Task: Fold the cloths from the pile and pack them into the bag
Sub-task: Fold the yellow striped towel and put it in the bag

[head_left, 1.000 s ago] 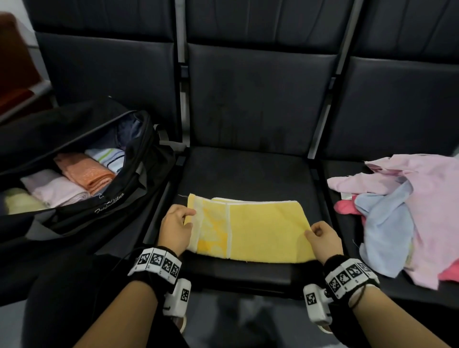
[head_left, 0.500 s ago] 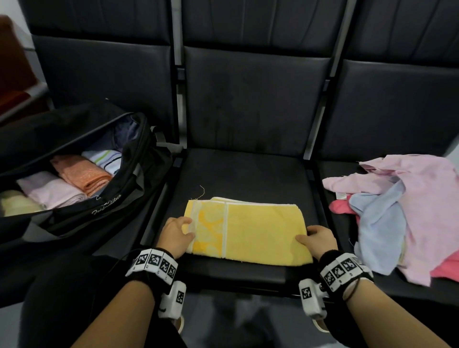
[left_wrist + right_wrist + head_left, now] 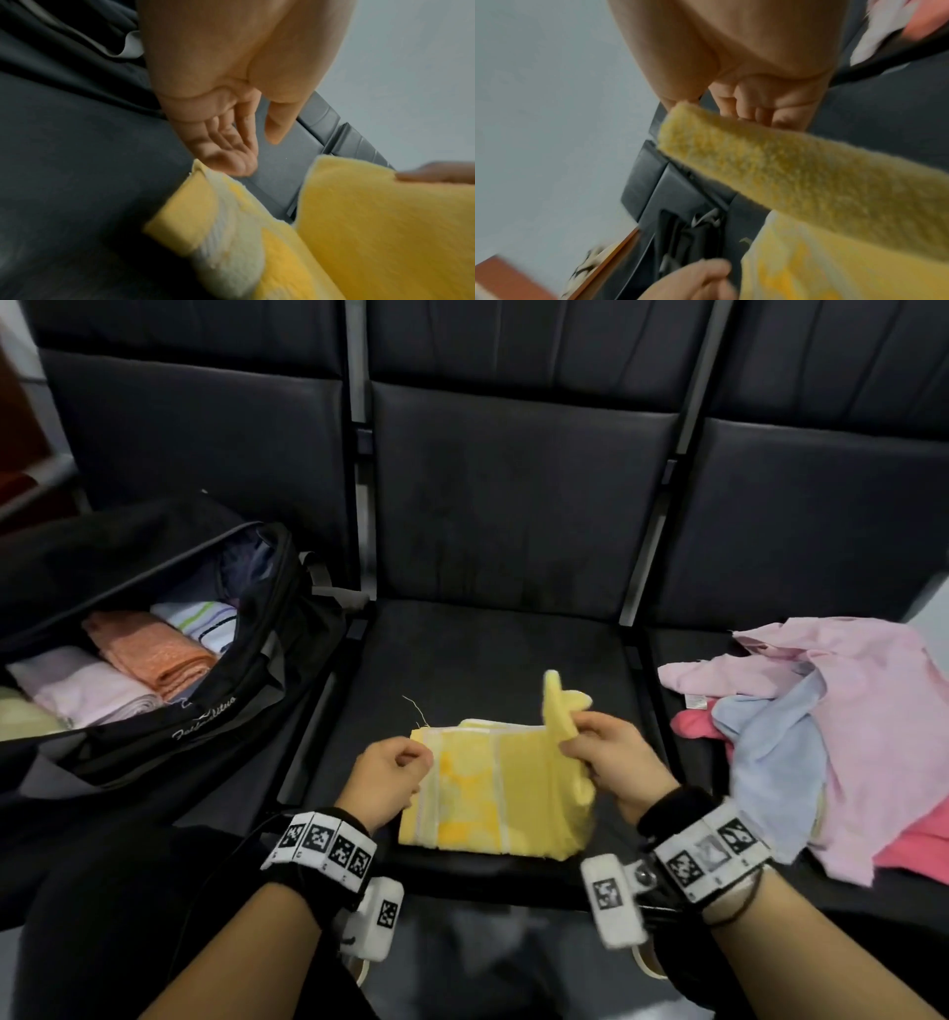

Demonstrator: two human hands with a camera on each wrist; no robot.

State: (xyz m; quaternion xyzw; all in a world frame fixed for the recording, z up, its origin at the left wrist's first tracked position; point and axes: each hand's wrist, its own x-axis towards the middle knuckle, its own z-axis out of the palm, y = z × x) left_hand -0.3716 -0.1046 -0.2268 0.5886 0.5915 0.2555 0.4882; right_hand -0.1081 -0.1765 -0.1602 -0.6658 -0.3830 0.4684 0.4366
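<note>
I am looking down at the yellow towel, which is lying folded on the middle seat of a row of dark chairs. My right hand is pinching the towel's right end between thumb and curled fingers and is holding that end lifted off the seat, so it is standing up and bending over toward the left. From the right wrist camera the raised strip of towel is crossing just under the fingertips. My left hand is sitting at the towel's left edge; in the head view its fingers are looking curled in, while the left wrist camera is showing them fairly straight, the tips right at the striped corner, holding nothing that I can make out. The open black bag is resting on the seat to the left, with a folded pink cloth, an orange one and a striped one lying inside it. The pile of loose cloths, pink and pale blue, is lying on the seat to the right, well apart from the towel.
</note>
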